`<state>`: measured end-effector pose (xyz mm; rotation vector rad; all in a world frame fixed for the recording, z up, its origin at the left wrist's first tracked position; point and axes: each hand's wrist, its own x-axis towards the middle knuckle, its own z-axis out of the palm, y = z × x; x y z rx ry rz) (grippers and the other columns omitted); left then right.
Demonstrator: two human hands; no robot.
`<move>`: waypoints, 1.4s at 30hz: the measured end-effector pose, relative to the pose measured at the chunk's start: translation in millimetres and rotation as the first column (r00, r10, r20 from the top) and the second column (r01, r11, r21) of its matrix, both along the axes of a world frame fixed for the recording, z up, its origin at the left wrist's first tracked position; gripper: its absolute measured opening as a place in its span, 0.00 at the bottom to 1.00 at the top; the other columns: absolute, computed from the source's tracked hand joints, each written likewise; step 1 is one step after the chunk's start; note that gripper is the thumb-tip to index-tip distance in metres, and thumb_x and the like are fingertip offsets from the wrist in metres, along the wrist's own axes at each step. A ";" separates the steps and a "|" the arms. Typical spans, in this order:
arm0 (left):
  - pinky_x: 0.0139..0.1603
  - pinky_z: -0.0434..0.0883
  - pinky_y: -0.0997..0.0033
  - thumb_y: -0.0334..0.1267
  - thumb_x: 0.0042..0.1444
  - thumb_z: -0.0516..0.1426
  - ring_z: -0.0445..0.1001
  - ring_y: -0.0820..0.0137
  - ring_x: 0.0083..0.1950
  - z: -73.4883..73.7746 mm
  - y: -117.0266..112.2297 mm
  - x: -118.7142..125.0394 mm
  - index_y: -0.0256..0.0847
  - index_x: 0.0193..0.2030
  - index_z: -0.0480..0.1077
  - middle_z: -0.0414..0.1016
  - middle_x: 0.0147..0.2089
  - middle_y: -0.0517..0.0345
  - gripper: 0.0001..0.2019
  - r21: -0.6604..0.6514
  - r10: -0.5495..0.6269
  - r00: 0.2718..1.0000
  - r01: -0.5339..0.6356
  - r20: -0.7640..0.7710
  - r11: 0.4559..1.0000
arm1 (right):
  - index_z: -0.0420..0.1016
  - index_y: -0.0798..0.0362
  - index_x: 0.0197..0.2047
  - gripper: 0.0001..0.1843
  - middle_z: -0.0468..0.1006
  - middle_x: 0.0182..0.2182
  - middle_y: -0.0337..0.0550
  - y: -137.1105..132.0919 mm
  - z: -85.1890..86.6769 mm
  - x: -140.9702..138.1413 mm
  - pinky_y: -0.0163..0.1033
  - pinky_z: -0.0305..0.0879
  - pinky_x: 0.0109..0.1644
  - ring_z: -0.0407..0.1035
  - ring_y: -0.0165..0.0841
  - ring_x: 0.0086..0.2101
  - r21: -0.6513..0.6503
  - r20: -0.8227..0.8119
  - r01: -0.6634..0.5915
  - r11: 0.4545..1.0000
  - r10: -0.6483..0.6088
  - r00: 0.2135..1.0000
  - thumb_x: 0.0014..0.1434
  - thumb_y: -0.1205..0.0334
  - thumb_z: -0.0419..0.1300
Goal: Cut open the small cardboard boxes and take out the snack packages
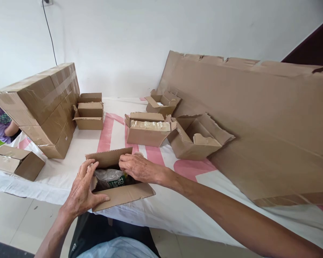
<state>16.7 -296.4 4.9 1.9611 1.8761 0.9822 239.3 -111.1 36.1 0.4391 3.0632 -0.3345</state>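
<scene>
A small open cardboard box (123, 195) sits at the near edge of the white and pink table cover (177, 211). Inside lies a packet wrapped in clear plastic with a green label (111, 178). My left hand (82, 190) grips the box's left side, thumb on the near flap and fingers over the left edge. My right hand (138, 166) rests on the box's far right rim, fingers curled down over the packet. Whether those fingers pinch the packet is hidden.
Several open small boxes (148, 130) stand mid-table. Taped cartons (47, 107) are stacked at the left, with a closed box (17, 161) in front. A large flat cardboard sheet (258, 122) lies at the right. Another person in purple (0, 123) sits at the far left.
</scene>
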 end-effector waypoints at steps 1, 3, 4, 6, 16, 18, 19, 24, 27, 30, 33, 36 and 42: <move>0.75 0.68 0.37 0.44 0.44 0.78 0.63 0.40 0.77 -0.1 0.4 0.3 0.55 0.78 0.59 0.59 0.78 0.43 0.55 0.002 0.000 1.000 0.000 -0.004 1.000 | 0.76 0.53 0.40 0.13 0.78 0.42 0.45 -0.5 1.8 1.2 0.41 0.54 0.39 0.71 0.34 0.41 -0.055 -0.026 -0.004 0.998 0.002 1.000 0.72 0.74 0.53; 0.75 0.68 0.37 0.45 0.44 0.79 0.63 0.40 0.77 -0.2 0.9 1.0 0.55 0.78 0.58 0.59 0.77 0.43 0.56 0.004 0.002 1.000 -0.002 -0.017 1.000 | 0.74 0.52 0.38 0.12 0.77 0.40 0.42 -1.6 5.7 2.6 0.40 0.54 0.39 0.69 0.33 0.38 -0.137 -0.077 -0.001 0.991 -0.009 0.997 0.72 0.72 0.53; 0.75 0.68 0.36 0.45 0.43 0.79 0.63 0.40 0.77 -0.3 1.1 1.4 0.55 0.78 0.58 0.59 0.77 0.43 0.57 0.002 0.003 1.000 -0.003 -0.026 1.000 | 0.72 0.52 0.37 0.11 0.76 0.39 0.41 -2.3 8.1 2.8 0.40 0.54 0.39 0.68 0.32 0.37 -0.169 -0.101 0.000 0.986 -0.017 0.995 0.71 0.72 0.53; 0.74 0.68 0.36 0.46 0.43 0.79 0.63 0.39 0.77 -1.0 1.5 2.2 0.56 0.79 0.55 0.59 0.77 0.43 0.59 -0.001 0.007 0.999 -0.007 -0.045 1.000 | 0.70 0.52 0.36 0.11 0.74 0.40 0.40 -3.8 14.3 2.2 0.39 0.55 0.39 0.66 0.31 0.36 -0.224 -0.151 -0.007 0.975 -0.027 0.988 0.71 0.72 0.53; 0.73 0.63 0.26 0.47 0.50 0.76 0.57 0.36 0.81 -12.0 0.9 3.0 0.55 0.84 0.40 0.56 0.81 0.36 0.64 -0.062 0.092 0.989 -0.100 -0.117 0.993 | 0.65 0.50 0.37 0.11 0.71 0.37 0.41 6.5 74.3 3.5 0.41 0.62 0.44 0.64 0.33 0.37 -0.260 -0.412 -0.150 0.954 0.030 0.911 0.74 0.67 0.49; 0.73 0.63 0.26 0.48 0.55 0.73 0.57 0.37 0.81 -14.3 -1.2 3.4 0.54 0.85 0.39 0.56 0.82 0.36 0.60 -0.075 0.084 0.989 -0.094 -0.123 0.993 | 0.65 0.50 0.37 0.11 0.71 0.37 0.41 12.2 91.0 7.7 0.42 0.62 0.44 0.64 0.33 0.37 -0.209 -0.426 -0.143 0.967 0.041 0.904 0.73 0.66 0.50; 0.73 0.63 0.26 0.48 0.56 0.72 0.57 0.37 0.81 -14.7 -2.3 3.2 0.54 0.85 0.39 0.57 0.82 0.37 0.59 -0.084 0.073 0.989 -0.084 -0.125 0.993 | 0.65 0.50 0.36 0.11 0.71 0.37 0.41 15.1 99.8 10.0 0.42 0.61 0.44 0.64 0.34 0.37 -0.180 -0.431 -0.139 0.974 0.049 0.901 0.73 0.67 0.51; 0.74 0.67 0.35 0.53 0.59 0.70 0.65 0.41 0.78 4.6 -0.2 -9.1 0.54 0.82 0.53 0.64 0.79 0.41 0.48 -0.011 0.042 0.995 -0.043 -0.095 0.999 | 0.67 0.50 0.35 0.09 0.71 0.37 0.40 26.5 145.7 18.5 0.42 0.62 0.44 0.65 0.34 0.38 -0.123 -0.432 -0.166 0.978 0.098 0.897 0.68 0.70 0.53; 0.74 0.68 0.40 0.55 0.60 0.70 0.68 0.44 0.76 42.1 16.8 -21.1 0.51 0.80 0.59 0.68 0.77 0.42 0.45 0.133 0.072 0.995 -0.064 -0.062 0.989 | 0.68 0.50 0.35 0.09 0.72 0.37 0.39 29.6 169.9 14.8 0.40 0.61 0.42 0.64 0.32 0.36 -0.113 -0.400 -0.201 0.973 0.141 0.906 0.66 0.72 0.53; 0.71 0.71 0.41 0.57 0.53 0.74 0.73 0.43 0.72 90.7 46.8 -27.1 0.49 0.77 0.64 0.74 0.72 0.42 0.47 0.134 -0.032 0.996 0.044 -0.086 0.990 | 0.70 0.51 0.36 0.09 0.73 0.38 0.39 29.1 187.6 -0.3 0.40 0.61 0.42 0.65 0.32 0.37 -0.045 -0.409 -0.268 0.962 0.227 0.884 0.64 0.74 0.54; 0.58 0.79 0.51 0.52 0.46 0.77 0.82 0.47 0.58 128.0 79.1 -27.5 0.45 0.69 0.73 0.85 0.58 0.47 0.44 -0.035 -0.219 0.975 0.218 -0.023 0.975 | 0.70 0.51 0.35 0.10 0.72 0.38 0.39 26.2 198.7 -20.8 0.38 0.60 0.40 0.64 0.31 0.37 0.019 -0.429 -0.319 0.948 0.296 0.854 0.62 0.76 0.55; 0.48 0.80 0.60 0.47 0.42 0.78 0.84 0.54 0.47 136.9 101.3 -28.6 0.40 0.57 0.79 0.87 0.47 0.53 0.34 -0.142 -0.314 0.924 0.348 0.217 0.927 | 0.73 0.52 0.36 0.09 0.72 0.39 0.39 28.4 203.1 -37.4 0.37 0.60 0.40 0.65 0.30 0.37 0.058 -0.459 -0.310 0.949 0.301 0.836 0.62 0.76 0.56; 0.40 0.80 0.63 0.46 0.37 0.80 0.84 0.58 0.39 100.8 114.4 -41.8 0.36 0.42 0.81 0.87 0.39 0.52 0.28 0.018 -0.148 0.878 0.158 0.455 0.987 | 0.79 0.53 0.45 0.09 0.74 0.40 0.40 71.9 191.4 -48.3 0.42 0.65 0.47 0.67 0.32 0.39 0.093 -0.748 -0.041 0.995 0.098 0.657 0.60 0.70 0.65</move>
